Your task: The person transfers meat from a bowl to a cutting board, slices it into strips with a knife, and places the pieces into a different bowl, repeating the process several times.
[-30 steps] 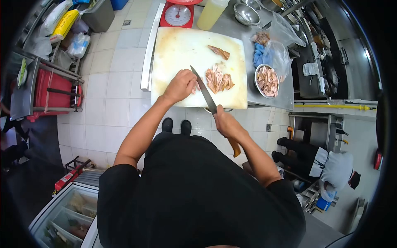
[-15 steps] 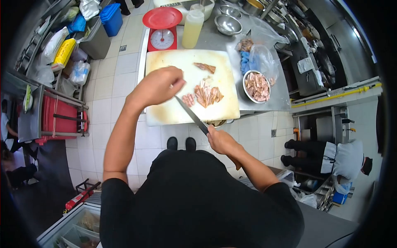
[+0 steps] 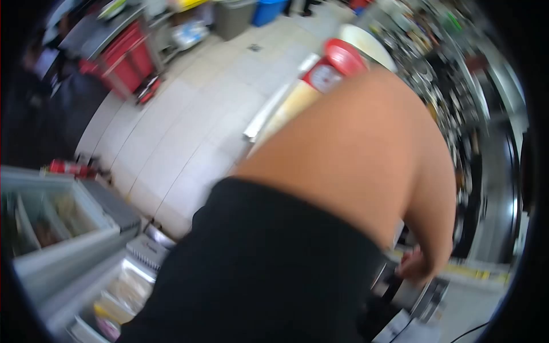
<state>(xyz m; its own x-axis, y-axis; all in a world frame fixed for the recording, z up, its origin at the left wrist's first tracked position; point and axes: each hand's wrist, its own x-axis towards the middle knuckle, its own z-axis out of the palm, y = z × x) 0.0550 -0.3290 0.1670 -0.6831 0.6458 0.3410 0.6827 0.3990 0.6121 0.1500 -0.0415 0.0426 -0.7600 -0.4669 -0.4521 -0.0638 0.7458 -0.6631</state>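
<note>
My left arm is raised and bent across the view, very close to the camera. It covers most of the white cutting board. My left hand hangs at the lower right, partly hidden behind its own wrist. Blur smears its fingers, so I cannot make out a grip. My right hand is out of sight, as are the knife and the cut meat. Beyond the arm, the red kitchen scale with its red pan stands at the far end of the board.
Pale floor tiles stretch to the left. An open chest freezer stands at the lower left, near a red fire extinguisher. A red bin, a grey bin and a blue bin are farther off.
The view has swung and tilted. My left arm has risen from over the board to across the camera. My right hand, the knife and the meat have gone from view.
</note>
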